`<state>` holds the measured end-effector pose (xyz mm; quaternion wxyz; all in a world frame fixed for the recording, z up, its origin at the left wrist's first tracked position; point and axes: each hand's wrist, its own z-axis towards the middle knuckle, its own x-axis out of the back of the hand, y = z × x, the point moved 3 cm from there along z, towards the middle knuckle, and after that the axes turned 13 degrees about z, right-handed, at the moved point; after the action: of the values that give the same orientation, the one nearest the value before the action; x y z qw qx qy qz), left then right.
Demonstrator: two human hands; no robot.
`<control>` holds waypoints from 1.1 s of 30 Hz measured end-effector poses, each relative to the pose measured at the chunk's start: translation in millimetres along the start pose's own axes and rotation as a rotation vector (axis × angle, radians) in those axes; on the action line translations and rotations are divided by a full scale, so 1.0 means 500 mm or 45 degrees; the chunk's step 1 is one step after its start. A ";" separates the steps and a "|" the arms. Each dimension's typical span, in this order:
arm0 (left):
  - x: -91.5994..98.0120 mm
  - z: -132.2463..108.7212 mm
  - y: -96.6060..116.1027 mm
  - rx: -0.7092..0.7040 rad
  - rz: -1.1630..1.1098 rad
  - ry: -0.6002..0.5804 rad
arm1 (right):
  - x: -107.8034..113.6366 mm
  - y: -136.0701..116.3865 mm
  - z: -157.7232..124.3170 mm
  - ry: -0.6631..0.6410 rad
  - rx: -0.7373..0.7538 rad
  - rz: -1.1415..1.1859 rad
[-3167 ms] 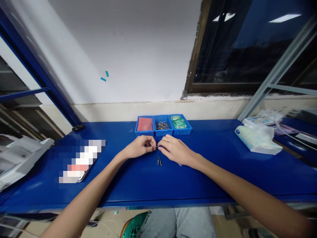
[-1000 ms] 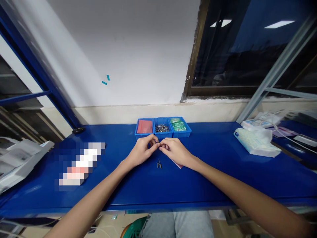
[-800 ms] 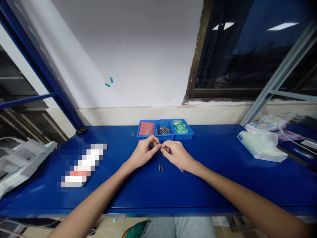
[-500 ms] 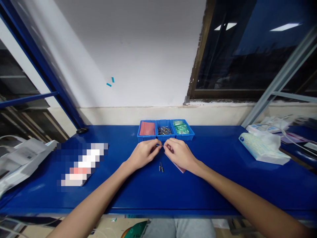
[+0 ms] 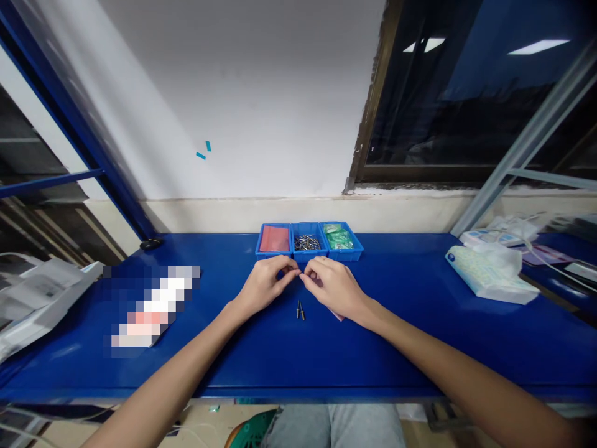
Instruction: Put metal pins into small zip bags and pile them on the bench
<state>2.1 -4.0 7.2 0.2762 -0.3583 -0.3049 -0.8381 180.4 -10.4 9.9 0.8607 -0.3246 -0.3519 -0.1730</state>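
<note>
My left hand (image 5: 267, 283) and my right hand (image 5: 334, 287) meet above the blue table, thumb and index fingertips pinched. Anything between the fingertips is too small or hidden to make out. Partly under my right hand lies a pink sheet or bag (image 5: 336, 316), mostly covered. Two blind rivets (image 5: 300, 310) rest side by side on the table, just nearer to me than my fingers. Behind my hands stand three joined blue bins: the left one holds pink-red plastic bags (image 5: 275, 239), the middle one a heap of rivets (image 5: 306, 242), the right one green packets (image 5: 338, 237).
On the right of the blue table (image 5: 261, 367) sits a tissue pack (image 5: 494, 274), with cables and a power strip behind it. A blurred-out pale object (image 5: 156, 308) lies at left, beside white equipment (image 5: 41, 292). A wall closes off the back.
A thin light piece showed between my fingertips before; now the fingertips are closer and it is hidden. The whole view has shifted slightly.
</note>
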 end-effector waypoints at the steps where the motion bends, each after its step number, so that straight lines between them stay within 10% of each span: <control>1: 0.001 0.001 0.001 0.043 -0.059 0.004 | -0.001 0.002 0.000 0.001 -0.001 0.003; 24: -0.014 0.009 -0.013 0.301 -0.652 -0.164 | -0.004 0.008 0.004 -0.028 -0.069 0.054; 33: -0.004 0.010 -0.019 0.266 -0.479 0.001 | -0.013 0.015 0.004 -0.091 -0.134 0.176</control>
<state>-0.9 6.1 5.3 0.1506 -0.2641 -0.4517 -0.8388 178.9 -3.3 3.2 0.8392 -0.3989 -0.3495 -0.1198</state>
